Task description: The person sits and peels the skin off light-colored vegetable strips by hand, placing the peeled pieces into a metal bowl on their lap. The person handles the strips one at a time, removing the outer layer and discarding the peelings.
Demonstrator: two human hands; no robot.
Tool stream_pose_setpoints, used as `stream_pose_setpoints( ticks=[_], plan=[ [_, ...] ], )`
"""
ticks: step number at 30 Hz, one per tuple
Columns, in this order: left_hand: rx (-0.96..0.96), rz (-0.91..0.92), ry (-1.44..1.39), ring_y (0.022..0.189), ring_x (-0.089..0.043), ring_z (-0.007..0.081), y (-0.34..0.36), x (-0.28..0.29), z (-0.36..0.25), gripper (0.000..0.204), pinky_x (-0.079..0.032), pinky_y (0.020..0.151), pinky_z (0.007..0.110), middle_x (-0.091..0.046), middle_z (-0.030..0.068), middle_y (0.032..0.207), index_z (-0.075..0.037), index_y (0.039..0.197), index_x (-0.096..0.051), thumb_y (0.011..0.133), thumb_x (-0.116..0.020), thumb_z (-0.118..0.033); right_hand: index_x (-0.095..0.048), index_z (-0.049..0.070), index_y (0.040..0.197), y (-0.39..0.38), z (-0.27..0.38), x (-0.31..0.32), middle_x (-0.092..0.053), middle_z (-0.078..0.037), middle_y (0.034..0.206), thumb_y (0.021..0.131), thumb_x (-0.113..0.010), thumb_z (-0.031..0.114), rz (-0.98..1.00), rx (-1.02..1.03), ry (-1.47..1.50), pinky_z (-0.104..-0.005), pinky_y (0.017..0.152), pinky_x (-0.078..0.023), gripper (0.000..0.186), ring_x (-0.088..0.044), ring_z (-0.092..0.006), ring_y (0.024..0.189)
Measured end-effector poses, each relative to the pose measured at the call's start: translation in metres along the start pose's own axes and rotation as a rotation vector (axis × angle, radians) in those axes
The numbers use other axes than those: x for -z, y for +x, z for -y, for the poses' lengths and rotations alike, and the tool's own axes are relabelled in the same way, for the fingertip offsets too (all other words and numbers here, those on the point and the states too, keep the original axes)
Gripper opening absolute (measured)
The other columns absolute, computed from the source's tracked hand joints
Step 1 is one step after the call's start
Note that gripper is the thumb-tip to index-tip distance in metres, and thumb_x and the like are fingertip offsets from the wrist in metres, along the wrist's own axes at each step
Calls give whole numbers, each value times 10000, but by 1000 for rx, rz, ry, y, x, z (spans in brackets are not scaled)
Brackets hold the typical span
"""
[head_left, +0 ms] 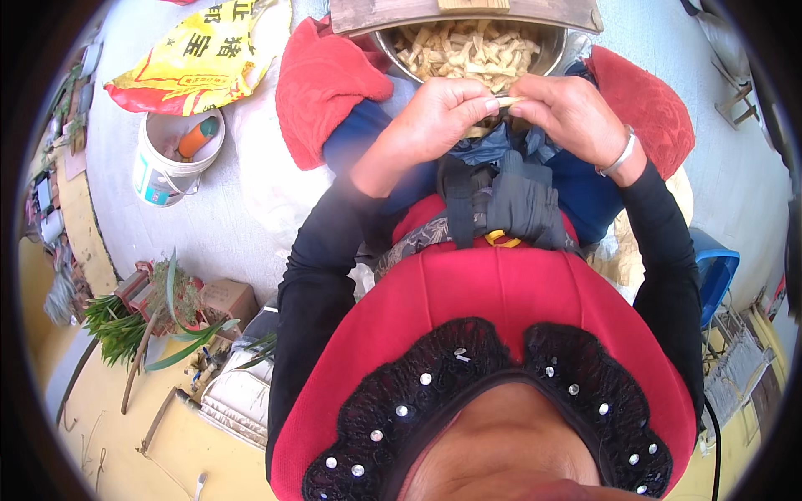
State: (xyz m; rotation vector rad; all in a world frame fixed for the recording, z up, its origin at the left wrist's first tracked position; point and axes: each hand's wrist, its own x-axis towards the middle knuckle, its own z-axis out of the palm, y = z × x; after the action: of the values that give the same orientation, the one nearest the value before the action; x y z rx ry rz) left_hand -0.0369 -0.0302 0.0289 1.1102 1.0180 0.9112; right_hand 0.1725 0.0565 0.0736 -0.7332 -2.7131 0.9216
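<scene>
My left hand point(439, 117) and my right hand point(578, 118) meet over my lap, each with thumb and fingers pinched on one end of a short pale strip point(506, 101). What the strip is made of I cannot tell. Just beyond them stands a round metal pot point(554, 60), heaped with similar pale yellowish strips point(468, 52). A wooden board point(551, 17) lies across the pot's far side. More strips show dimly beneath my hands, beside grey-blue plastic point(489, 149). A bracelet circles my right wrist.
Red towels point(322, 92) cover both my knees. At the left are a white bucket point(159, 171) holding an orange-and-green object and a yellow printed sack point(196, 63). Potted plants point(125, 326) and a cardboard box point(230, 302) stand behind left; a blue container point(716, 271) is at my right.
</scene>
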Motion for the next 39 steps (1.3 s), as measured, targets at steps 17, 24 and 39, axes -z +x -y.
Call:
stream_pose_setpoints(
  ticks=[17,24,39],
  plan=[
    [-149,-367,201,752,-550,35,96,67,-14,161,-446,661,199,-637,-17,827,-23,1071,-622,923,-590,-79,-638,30,990,90,-68,-5,-636,-39,792,960,-564,205,-469,-260,456,-282,719,-487,193,-598,-116,776],
    [-226,-517,292,645,-568,117,115,67,2,119,-467,611,278,-622,46,728,-12,956,-599,888,-610,-108,-640,46,1069,99,-89,-18,-585,23,791,966,-558,215,-541,-235,273,-231,670,-455,214,-532,-68,723],
    [-307,-634,416,662,-545,78,124,66,-1,98,-450,592,256,-607,16,697,-13,908,-602,925,-597,-110,-659,52,1034,106,-82,-20,-671,-111,864,939,-591,246,-639,-242,212,-315,750,-503,226,-645,-202,808]
  ],
)
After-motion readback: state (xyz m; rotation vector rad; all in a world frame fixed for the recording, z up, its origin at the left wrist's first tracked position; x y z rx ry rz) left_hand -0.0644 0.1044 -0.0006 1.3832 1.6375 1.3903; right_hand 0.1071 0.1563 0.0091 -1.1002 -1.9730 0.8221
